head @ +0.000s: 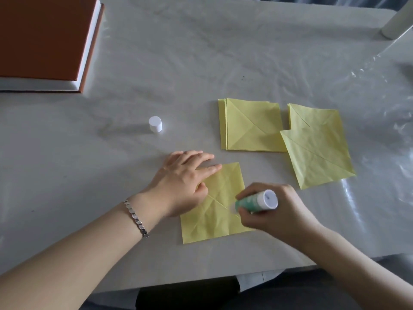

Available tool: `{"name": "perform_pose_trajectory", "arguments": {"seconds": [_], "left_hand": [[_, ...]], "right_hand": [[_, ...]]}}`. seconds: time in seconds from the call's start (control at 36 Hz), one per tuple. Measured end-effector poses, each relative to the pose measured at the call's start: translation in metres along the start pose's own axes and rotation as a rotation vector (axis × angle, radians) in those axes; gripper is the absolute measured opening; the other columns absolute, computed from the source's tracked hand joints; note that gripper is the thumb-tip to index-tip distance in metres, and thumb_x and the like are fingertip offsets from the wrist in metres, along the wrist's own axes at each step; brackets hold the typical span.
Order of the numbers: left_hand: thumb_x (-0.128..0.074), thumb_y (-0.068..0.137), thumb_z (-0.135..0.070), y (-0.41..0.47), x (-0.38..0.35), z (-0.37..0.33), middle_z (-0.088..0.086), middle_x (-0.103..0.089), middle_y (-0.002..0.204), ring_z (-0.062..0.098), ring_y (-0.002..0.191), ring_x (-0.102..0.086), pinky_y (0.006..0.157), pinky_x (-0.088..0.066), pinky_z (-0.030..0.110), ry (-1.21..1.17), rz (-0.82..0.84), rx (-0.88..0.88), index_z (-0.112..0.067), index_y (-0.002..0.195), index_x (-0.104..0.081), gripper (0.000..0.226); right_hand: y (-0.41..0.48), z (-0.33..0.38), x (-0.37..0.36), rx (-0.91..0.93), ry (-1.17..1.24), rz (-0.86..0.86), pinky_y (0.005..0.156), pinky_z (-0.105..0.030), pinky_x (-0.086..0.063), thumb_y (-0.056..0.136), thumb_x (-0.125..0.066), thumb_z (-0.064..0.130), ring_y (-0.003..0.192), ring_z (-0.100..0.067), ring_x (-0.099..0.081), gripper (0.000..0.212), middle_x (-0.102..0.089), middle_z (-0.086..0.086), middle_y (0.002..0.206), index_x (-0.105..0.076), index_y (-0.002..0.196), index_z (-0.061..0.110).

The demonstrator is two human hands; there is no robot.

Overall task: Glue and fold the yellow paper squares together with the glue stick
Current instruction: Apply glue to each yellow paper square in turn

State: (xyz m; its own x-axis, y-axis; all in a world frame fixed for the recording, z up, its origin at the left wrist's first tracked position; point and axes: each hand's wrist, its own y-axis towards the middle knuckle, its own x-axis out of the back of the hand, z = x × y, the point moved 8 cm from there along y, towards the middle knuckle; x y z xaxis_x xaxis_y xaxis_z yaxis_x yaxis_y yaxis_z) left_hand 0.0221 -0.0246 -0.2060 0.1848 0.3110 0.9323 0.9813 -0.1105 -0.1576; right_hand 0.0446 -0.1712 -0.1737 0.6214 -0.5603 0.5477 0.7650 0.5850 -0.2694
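Your right hand (274, 211) is clenched around the glue stick (257, 201), its tip down on the creased yellow square (214, 211) nearest you. Your left hand (185, 177), lying flat with fingers released, pins that square at its ten o'clock corner. You look mid-task: gluing is under way, folding still ahead. At one o'clock waits a stack of squares (250, 126), two joined pieces (317, 144) beside it. The cap (155, 124) stands at eleven o'clock.

We have a single head-worn wide-angle view, looking forward and steeply down from close above the table (201, 63). Its near edge crosses the lower frame, both forearms enter from the bottom corners, and straight lines bow outward.
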Motion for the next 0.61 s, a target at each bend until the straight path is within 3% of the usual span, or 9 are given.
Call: {"name": "perform_pose_trajectory", "arguments": {"seconds": [0.06, 0.14, 0.19, 0.25, 0.31, 0.44, 0.53, 0.61], "left_hand": [[-0.02, 0.076, -0.034, 0.0, -0.002, 0.003, -0.008, -0.037, 0.146, 0.014, 0.135, -0.029, 0.106, -0.006, 0.026, -0.008, -0.013, -0.001, -0.036, 0.136, -0.045, 0.065], [-0.03, 0.074, -0.029, -0.001, 0.0, 0.0, 0.004, -0.059, 0.126, 0.026, 0.116, -0.055, 0.095, -0.021, 0.03, 0.004, -0.001, -0.054, -0.025, 0.12, -0.063, 0.057], [-0.018, 0.073, -0.035, 0.0, 0.0, -0.001, 0.0, -0.049, 0.138, 0.022, 0.127, -0.044, 0.1, -0.015, 0.028, 0.028, 0.013, -0.054, -0.031, 0.13, -0.054, 0.067], [0.0, 0.067, -0.04, 0.001, -0.002, 0.0, -0.011, -0.024, 0.151, 0.011, 0.139, -0.018, 0.105, -0.002, 0.025, 0.056, 0.048, -0.01, -0.04, 0.142, -0.032, 0.081], [0.002, 0.068, -0.039, 0.001, -0.004, 0.001, -0.015, -0.017, 0.153, 0.007, 0.14, -0.01, 0.106, 0.002, 0.024, 0.072, 0.066, -0.006, -0.042, 0.143, -0.026, 0.081], [-0.008, 0.072, -0.038, -0.001, -0.004, 0.003, -0.005, -0.039, 0.146, 0.018, 0.135, -0.032, 0.105, -0.009, 0.029, 0.028, 0.017, -0.05, -0.034, 0.137, -0.045, 0.075], [-0.025, 0.075, -0.03, -0.002, -0.003, 0.003, 0.003, -0.057, 0.13, 0.026, 0.12, -0.051, 0.097, -0.019, 0.03, 0.01, 0.005, -0.064, -0.026, 0.123, -0.061, 0.06], [-0.016, 0.073, -0.034, -0.001, -0.001, -0.001, -0.001, -0.048, 0.139, 0.022, 0.129, -0.042, 0.101, -0.013, 0.029, 0.009, -0.01, -0.059, -0.031, 0.13, -0.054, 0.069]], "right_hand": [[0.01, 0.007, -0.001, 0.033, -0.003, -0.034, 0.057, -0.028, -0.05, 0.063, -0.076, 0.012, 0.061, -0.01, -0.059, 0.015, -0.066, 0.005, 0.069, -0.069, 0.073, 0.022], [0.019, 0.013, -0.015, 0.087, -0.074, -0.021, 0.063, -0.027, -0.05, 0.066, -0.075, 0.018, 0.069, -0.008, -0.06, 0.015, -0.066, 0.01, 0.074, -0.07, 0.08, 0.023], [0.02, 0.013, -0.021, 0.11, -0.114, -0.018, 0.064, -0.03, -0.05, 0.067, -0.075, 0.022, 0.069, -0.009, -0.059, 0.015, -0.067, 0.009, 0.076, -0.069, 0.081, 0.024], [0.016, 0.011, -0.023, 0.131, -0.119, -0.006, 0.061, -0.031, -0.049, 0.067, -0.074, 0.023, 0.067, -0.011, -0.058, 0.015, -0.066, 0.008, 0.075, -0.069, 0.081, 0.022], [0.007, 0.008, -0.028, 0.149, -0.115, 0.036, 0.058, -0.032, -0.048, 0.064, -0.073, 0.023, 0.065, -0.011, -0.058, 0.016, -0.065, 0.008, 0.073, -0.068, 0.08, 0.023], [-0.014, 0.001, -0.035, 0.151, -0.163, 0.087, 0.051, -0.024, -0.047, 0.06, -0.063, 0.037, 0.061, -0.009, -0.057, 0.025, -0.063, 0.012, 0.069, -0.063, 0.083, 0.027], [-0.015, -0.002, -0.035, 0.093, -0.172, 0.154, 0.055, -0.025, -0.049, 0.06, -0.07, 0.03, 0.065, -0.009, -0.059, 0.025, -0.065, 0.012, 0.072, -0.064, 0.084, 0.03], [-0.004, 0.002, -0.026, 0.057, -0.089, 0.131, 0.058, -0.024, -0.051, 0.062, -0.075, 0.018, 0.066, -0.006, -0.061, 0.015, -0.067, 0.013, 0.074, -0.07, 0.075, 0.024]]}}
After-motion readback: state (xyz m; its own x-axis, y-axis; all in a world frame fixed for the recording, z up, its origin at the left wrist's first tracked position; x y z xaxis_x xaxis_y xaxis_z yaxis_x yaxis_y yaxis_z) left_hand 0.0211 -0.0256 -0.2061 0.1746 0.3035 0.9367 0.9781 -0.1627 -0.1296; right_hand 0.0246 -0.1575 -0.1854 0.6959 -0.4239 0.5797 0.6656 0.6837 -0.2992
